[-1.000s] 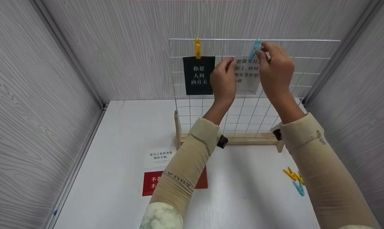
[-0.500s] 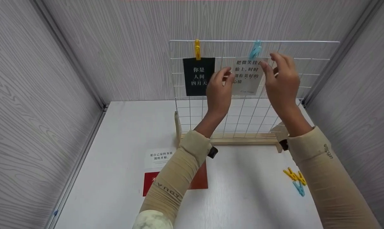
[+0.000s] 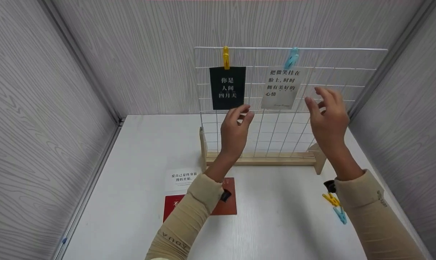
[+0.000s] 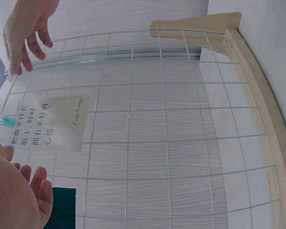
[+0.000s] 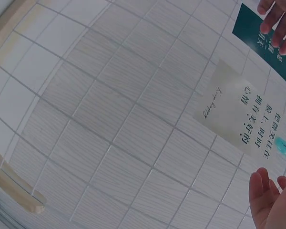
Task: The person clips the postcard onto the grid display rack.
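The wire grid (image 3: 330, 48) stands up, and the black card (image 3: 227, 88) and the white card (image 3: 282, 87) hang on its front, black near its left end and white closer to its middle. The left hand (image 3: 235, 128) is in front of the grid, low by the black card; I can't tell if it touches. The right hand (image 3: 330, 113) is in front of the grid too, to the right of the white card. Both hands have loosely bent fingers, thumbs apart from them, and hold nothing. The blue peg (image 3: 292, 57) leans on the grid's top bar, so if it bites only a little paper, the white card might slip or swing crooked. A hand bumping the grid might shake a card loose too. Now count: two hands, one grid, two hanging cards, and two pegs on the grid, that blue one and a yellow peg (image 3: 226, 57). In front of the grid, on the table (image 3: 261, 231), I see three cards: a pale card (image 3: 182, 180), a red card (image 3: 170, 206) and a rust card (image 3: 228, 208). To their right lie one loose blue peg (image 3: 340, 215) and at least one loose yellow peg (image 3: 331, 199); the sleeve may hide more.
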Demonstrator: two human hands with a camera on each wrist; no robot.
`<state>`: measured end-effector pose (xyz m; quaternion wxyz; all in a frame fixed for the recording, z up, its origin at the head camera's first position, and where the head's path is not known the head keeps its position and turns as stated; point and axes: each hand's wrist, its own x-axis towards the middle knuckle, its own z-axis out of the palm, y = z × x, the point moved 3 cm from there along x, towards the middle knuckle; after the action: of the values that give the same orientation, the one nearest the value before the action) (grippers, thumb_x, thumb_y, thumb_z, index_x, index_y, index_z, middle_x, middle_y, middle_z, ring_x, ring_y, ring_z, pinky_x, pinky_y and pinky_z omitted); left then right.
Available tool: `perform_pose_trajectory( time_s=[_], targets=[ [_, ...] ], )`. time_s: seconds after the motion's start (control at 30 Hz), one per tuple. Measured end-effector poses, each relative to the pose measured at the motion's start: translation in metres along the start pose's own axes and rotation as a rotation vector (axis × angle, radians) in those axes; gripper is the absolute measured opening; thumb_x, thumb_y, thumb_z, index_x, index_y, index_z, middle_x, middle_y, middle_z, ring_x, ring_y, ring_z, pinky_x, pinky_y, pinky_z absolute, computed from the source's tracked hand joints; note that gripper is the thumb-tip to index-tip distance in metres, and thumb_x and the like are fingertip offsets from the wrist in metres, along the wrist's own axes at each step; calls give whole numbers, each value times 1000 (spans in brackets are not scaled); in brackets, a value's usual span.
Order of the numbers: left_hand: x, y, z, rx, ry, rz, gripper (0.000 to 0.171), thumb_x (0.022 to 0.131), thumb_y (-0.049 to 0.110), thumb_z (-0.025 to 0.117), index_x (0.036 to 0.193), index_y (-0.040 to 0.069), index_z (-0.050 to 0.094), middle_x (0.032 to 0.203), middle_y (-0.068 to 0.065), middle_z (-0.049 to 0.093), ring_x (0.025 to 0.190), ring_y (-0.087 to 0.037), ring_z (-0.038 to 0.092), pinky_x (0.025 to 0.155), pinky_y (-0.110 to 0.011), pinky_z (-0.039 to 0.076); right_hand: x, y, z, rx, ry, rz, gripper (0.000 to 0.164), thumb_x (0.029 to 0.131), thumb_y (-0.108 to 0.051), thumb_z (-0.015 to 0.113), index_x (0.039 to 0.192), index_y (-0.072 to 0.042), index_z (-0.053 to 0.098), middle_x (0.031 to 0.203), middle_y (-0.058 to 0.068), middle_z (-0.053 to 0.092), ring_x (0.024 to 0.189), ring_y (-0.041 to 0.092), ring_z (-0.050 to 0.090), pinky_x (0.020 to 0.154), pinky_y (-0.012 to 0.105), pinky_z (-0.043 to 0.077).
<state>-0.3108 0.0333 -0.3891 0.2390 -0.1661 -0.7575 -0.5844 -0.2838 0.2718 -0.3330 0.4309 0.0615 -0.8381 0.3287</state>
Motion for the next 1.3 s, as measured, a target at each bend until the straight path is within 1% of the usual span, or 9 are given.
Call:
perform_pose_trajectory(
  time_s=[0.13, 0.27, 0.4, 0.53, 0.67, 0.77, 1.0, 1.1, 1.3],
  targets=[
    [-14, -13, -9, -10, -8, -35, 31, 103, 31, 60, 127, 12, 66, 119, -1, 65, 101, -11, 61, 85, -27, 53, -12, 7, -4, -2, -29, 49, 40, 101, -30, 62, 133, -7, 64, 127, 14, 63, 94, 20, 61, 74, 13, 39],
    [-26, -26, -16, -5, -8, -72, 31, 102, 31, 61, 126, 12, 67, 119, -1, 66, 101, -13, 62, 84, -27, 54, -22, 14, -9, -2, -53, 62, 39, 101, -29, 63, 133, -6, 64, 127, 16, 62, 94, 18, 60, 75, 12, 39],
    [-37, -38, -23, -8, -2, -121, 30, 102, 31, 62, 125, 13, 68, 120, -1, 66, 100, -13, 62, 83, -28, 55, -34, 26, -12, 1, -70, 79, 39, 101, -28, 63, 132, -6, 64, 125, 15, 63, 93, 16, 59, 75, 15, 40],
    [-47, -50, -28, 2, -6, -149, 29, 102, 31, 62, 124, 13, 68, 120, -2, 66, 101, -13, 62, 83, -28, 54, -46, 38, -14, -13, -96, 110, 38, 101, -28, 62, 132, -7, 64, 124, 14, 63, 93, 13, 58, 75, 16, 40],
    [-58, -64, -32, 29, -34, -148, 29, 101, 31, 62, 124, 13, 68, 121, -2, 65, 102, -14, 62, 86, -31, 53, -59, 48, -15, -35, -142, 142, 38, 102, -30, 61, 133, -8, 63, 123, 13, 63, 93, 16, 59, 73, 19, 40],
    [-67, -75, -36, 36, -63, -166, 29, 100, 29, 64, 123, 12, 68, 122, -3, 65, 102, -15, 63, 86, -31, 52, -69, 56, -16, -51, -179, 163, 39, 102, -32, 60, 134, -8, 63, 122, 13, 63, 96, 22, 62, 73, 26, 41],
    [-87, -102, -43, 23, -146, -263, 31, 100, 32, 64, 125, 15, 67, 124, -4, 64, 104, -16, 61, 83, -32, 54, -93, 77, -20, -77, -268, 254, 45, 104, -39, 55, 136, -9, 61, 123, 14, 62, 103, 28, 60, 74, 37, 40],
    [-95, -113, -46, 37, -170, -292, 31, 100, 33, 63, 126, 16, 66, 123, -3, 63, 104, -16, 61, 84, -32, 55, -104, 84, -20, -93, -292, 281, 46, 104, -41, 53, 136, -9, 61, 122, 14, 62, 104, 29, 60, 74, 38, 40],
    [-107, -131, -53, 31, -187, -357, 31, 101, 30, 63, 128, 16, 65, 126, -8, 62, 106, -19, 61, 86, -37, 54, -129, 97, -18, -109, -341, 349, 50, 104, -46, 52, 136, -8, 61, 124, 14, 61, 104, 29, 59, 74, 39, 41]
  ],
)
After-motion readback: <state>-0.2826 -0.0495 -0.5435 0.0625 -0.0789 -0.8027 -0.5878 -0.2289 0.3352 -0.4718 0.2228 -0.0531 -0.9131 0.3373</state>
